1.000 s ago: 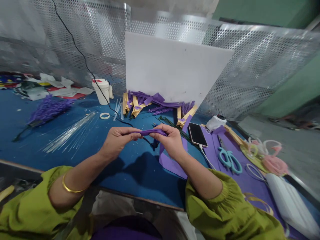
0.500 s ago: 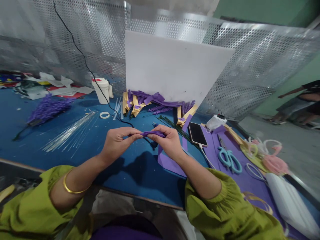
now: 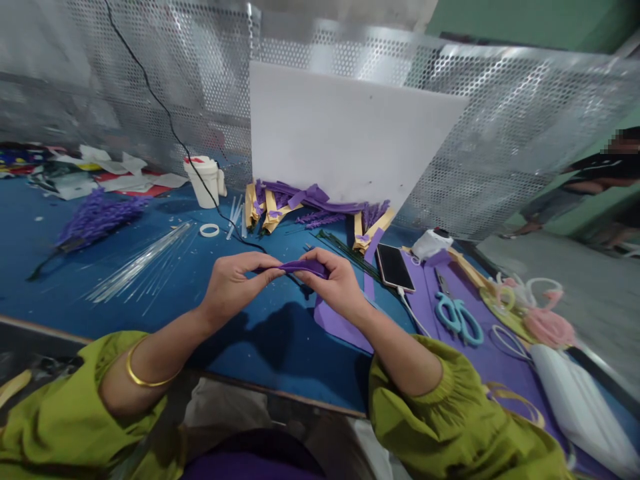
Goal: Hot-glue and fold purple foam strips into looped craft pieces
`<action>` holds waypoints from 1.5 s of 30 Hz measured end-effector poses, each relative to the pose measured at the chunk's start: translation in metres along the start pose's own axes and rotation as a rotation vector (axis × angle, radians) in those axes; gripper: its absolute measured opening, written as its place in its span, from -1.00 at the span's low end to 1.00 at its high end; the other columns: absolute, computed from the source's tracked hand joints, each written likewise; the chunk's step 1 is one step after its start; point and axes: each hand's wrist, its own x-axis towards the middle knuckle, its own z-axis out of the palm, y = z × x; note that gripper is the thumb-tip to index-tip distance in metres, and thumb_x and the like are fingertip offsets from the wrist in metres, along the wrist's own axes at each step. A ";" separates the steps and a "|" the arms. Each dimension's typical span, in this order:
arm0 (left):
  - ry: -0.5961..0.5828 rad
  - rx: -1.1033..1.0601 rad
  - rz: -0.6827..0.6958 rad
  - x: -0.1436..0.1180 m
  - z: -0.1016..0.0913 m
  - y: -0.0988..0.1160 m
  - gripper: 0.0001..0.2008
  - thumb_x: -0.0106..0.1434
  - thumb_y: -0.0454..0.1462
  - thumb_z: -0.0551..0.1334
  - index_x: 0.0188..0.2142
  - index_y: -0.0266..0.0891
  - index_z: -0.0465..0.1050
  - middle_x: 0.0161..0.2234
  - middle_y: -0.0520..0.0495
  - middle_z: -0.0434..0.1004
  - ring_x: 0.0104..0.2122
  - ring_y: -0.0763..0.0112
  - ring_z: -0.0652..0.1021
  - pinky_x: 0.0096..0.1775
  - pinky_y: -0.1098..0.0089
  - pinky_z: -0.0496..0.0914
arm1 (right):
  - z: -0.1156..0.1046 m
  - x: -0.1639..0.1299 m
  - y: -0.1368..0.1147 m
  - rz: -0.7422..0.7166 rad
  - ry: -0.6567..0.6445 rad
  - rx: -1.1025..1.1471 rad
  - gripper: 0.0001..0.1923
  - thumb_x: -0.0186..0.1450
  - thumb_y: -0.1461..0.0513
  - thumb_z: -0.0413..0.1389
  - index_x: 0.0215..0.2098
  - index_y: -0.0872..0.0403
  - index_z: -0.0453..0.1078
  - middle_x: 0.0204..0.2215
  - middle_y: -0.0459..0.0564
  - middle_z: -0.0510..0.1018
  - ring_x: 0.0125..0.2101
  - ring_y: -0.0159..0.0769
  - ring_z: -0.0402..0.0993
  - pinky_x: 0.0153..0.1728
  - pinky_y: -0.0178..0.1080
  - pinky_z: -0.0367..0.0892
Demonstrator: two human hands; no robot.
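While the black smartphone (image 3: 395,267) and teal-handled scissors (image 3: 457,319) lie right of it, I pinch the narrow purple foam strip (image 3: 303,267) with my left hand (image 3: 233,285) and right hand (image 3: 337,287); it lies left-to-right above the blue table (image 3: 150,313).

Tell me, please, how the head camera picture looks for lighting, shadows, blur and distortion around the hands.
Head view: even, soft light; the left hand and right hand, pinching a purple strip, cast dark shadows on the blue table. Hands and strip are fairly sharp. Wide-angle distortion bends the perforated metal screen and stretches the edges, where the white bag smears. A person at far right is blurred.
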 end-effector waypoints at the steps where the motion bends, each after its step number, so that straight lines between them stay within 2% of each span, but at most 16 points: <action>1: -0.004 -0.002 0.000 0.000 0.000 0.001 -0.93 0.18 -0.21 0.39 -0.33 -0.08 0.67 -0.32 -0.02 0.69 -0.31 0.26 0.65 -0.17 0.33 0.50 | 0.000 0.000 0.000 -0.007 -0.007 -0.003 -0.87 0.20 0.15 0.24 -0.38 0.05 0.48 -0.53 -0.14 0.44 -0.51 -0.38 0.27 -0.46 -0.30 0.16; 6: -0.022 0.006 0.034 0.000 0.001 0.002 -0.92 0.22 -0.22 0.35 -0.34 -0.07 0.67 -0.34 -0.01 0.69 -0.32 0.27 0.64 -0.20 0.35 0.49 | 0.002 -0.002 0.003 -0.009 -0.033 -0.034 -0.86 0.20 0.14 0.25 -0.35 0.04 0.48 -0.53 -0.14 0.46 -0.51 -0.38 0.31 -0.45 -0.30 0.18; 13: -0.048 -0.005 0.053 0.001 0.000 0.002 -0.93 0.20 -0.25 0.38 -0.32 -0.16 0.66 -0.33 -0.03 0.69 -0.31 0.32 0.64 -0.19 0.40 0.46 | 0.003 -0.002 0.005 -0.063 -0.046 -0.109 -0.88 0.21 0.17 0.25 -0.34 0.06 0.48 -0.50 -0.14 0.48 -0.49 -0.39 0.34 -0.44 -0.32 0.19; 16: -0.040 -0.014 0.033 0.001 0.000 0.002 -0.93 0.20 -0.25 0.38 -0.36 -0.18 0.66 -0.36 -0.02 0.68 -0.34 0.35 0.63 -0.22 0.43 0.45 | 0.002 -0.001 0.004 -0.100 -0.052 -0.145 -0.86 0.19 0.18 0.27 -0.31 0.06 0.47 -0.45 -0.12 0.52 -0.44 -0.38 0.38 -0.40 -0.33 0.21; 20: -0.012 -0.027 -0.036 0.002 -0.002 -0.001 -0.93 0.19 -0.25 0.39 -0.39 -0.18 0.65 -0.39 0.00 0.67 -0.36 0.36 0.62 -0.26 0.44 0.44 | 0.000 -0.001 0.003 -0.057 -0.038 -0.117 -0.80 0.18 0.19 0.27 -0.25 0.05 0.44 -0.40 -0.13 0.53 -0.45 -0.39 0.37 -0.40 -0.33 0.22; 22: -0.037 -0.046 -0.045 0.002 -0.002 -0.001 -0.93 0.19 -0.24 0.40 -0.36 -0.18 0.66 -0.36 0.00 0.68 -0.33 0.35 0.62 -0.23 0.43 0.45 | -0.001 -0.001 0.003 -0.043 -0.030 -0.108 -0.82 0.18 0.20 0.26 -0.27 0.05 0.42 -0.42 -0.14 0.51 -0.46 -0.39 0.36 -0.41 -0.33 0.22; 26: -0.102 -0.050 0.018 0.004 -0.002 0.000 -0.90 0.18 -0.22 0.41 -0.30 -0.15 0.67 -0.30 -0.02 0.69 -0.27 0.32 0.63 -0.15 0.41 0.44 | 0.000 -0.001 0.003 -0.093 -0.050 -0.151 -0.86 0.18 0.22 0.24 -0.29 0.05 0.41 -0.41 -0.14 0.53 -0.45 -0.39 0.37 -0.39 -0.34 0.22; 32: -0.095 0.036 0.047 0.004 -0.002 -0.001 -0.91 0.22 -0.22 0.37 -0.38 -0.17 0.64 -0.37 -0.02 0.67 -0.33 0.34 0.61 -0.21 0.39 0.40 | 0.002 -0.003 0.003 -0.108 -0.086 -0.243 -0.85 0.18 0.21 0.25 -0.29 0.04 0.43 -0.42 -0.14 0.54 -0.44 -0.39 0.37 -0.38 -0.34 0.21; 42: -0.118 -0.013 -0.009 0.005 0.001 0.004 -0.88 0.22 -0.23 0.36 -0.41 -0.21 0.61 -0.39 -0.04 0.65 -0.35 0.34 0.59 -0.24 0.40 0.41 | 0.003 -0.003 0.001 -0.102 -0.105 -0.246 -0.85 0.19 0.19 0.25 -0.29 0.05 0.44 -0.43 -0.14 0.54 -0.44 -0.39 0.38 -0.38 -0.34 0.22; 45: -0.125 -0.013 -0.059 0.008 0.001 0.004 -0.89 0.16 -0.20 0.40 -0.37 -0.19 0.63 -0.35 -0.04 0.67 -0.32 0.31 0.60 -0.22 0.38 0.41 | -0.002 -0.001 0.001 -0.123 -0.061 -0.225 -0.85 0.20 0.18 0.24 -0.29 0.06 0.44 -0.42 -0.13 0.54 -0.44 -0.39 0.38 -0.38 -0.33 0.22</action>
